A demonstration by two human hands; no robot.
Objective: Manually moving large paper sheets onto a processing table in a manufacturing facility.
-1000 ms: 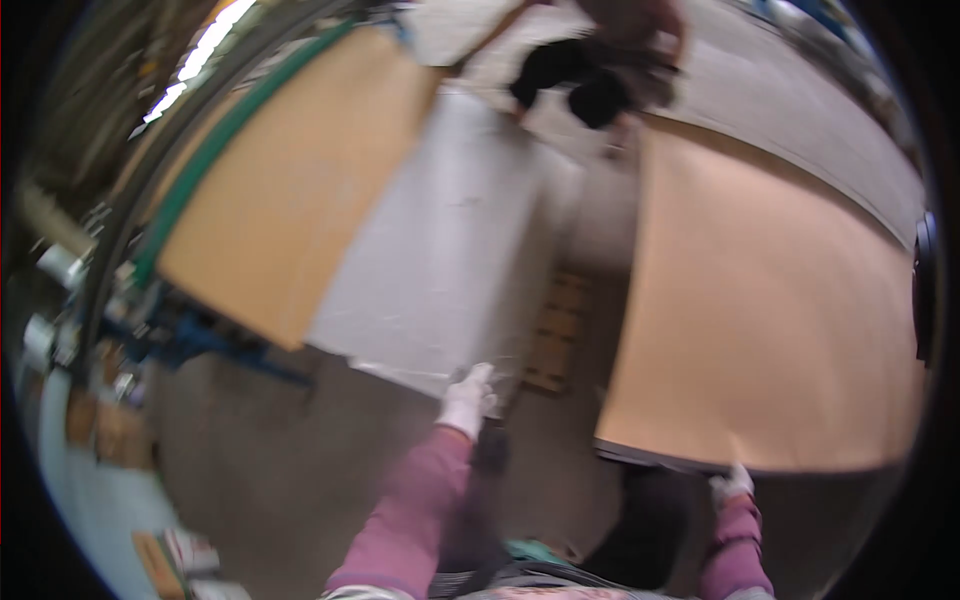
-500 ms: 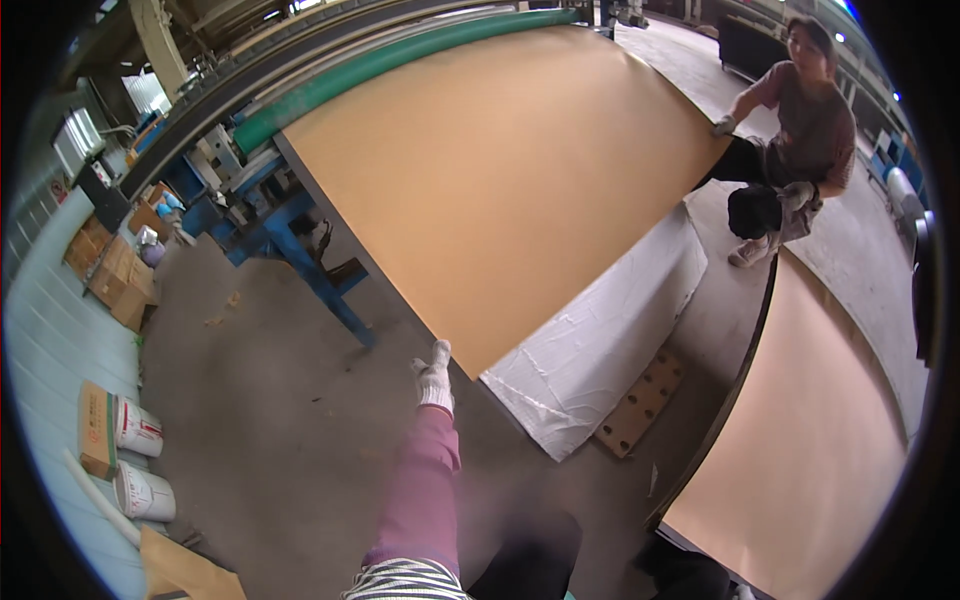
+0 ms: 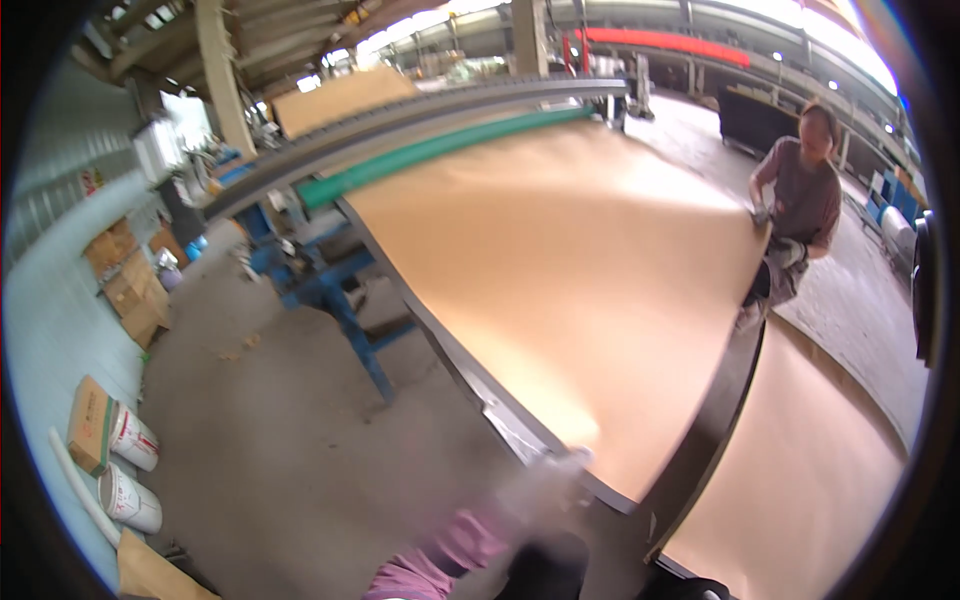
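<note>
Handling a large tan sheet (image 3: pixel 590 270) across the steel-edged table (image 3: pixel 450 350), green roller (image 3: pixel 440 150) along the far edge. Blurred left hand (image 3: pixel 545 490), in a pale glove, at the sheet's near corner; grip impossible to tell. Right hand out of view. Co-worker's gloved hands (image 3: pixel 768 222) at the far right edge. Likely mid-carry; next, a firm corner hold and matched movement. Second tan sheet (image 3: pixel 800 480) beside, lower right.

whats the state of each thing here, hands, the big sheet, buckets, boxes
left hand: gloved, blurred, at the sheet's near corner; grip unclear
right hand: not in view
tan sheet: spread flat, held up at both ends
co-worker's hand: gripping the sheet's far edge
lower sheet: lying flat
white buckets: lying on their sides
cardboard boxes: closed, stacked by the wall
</note>
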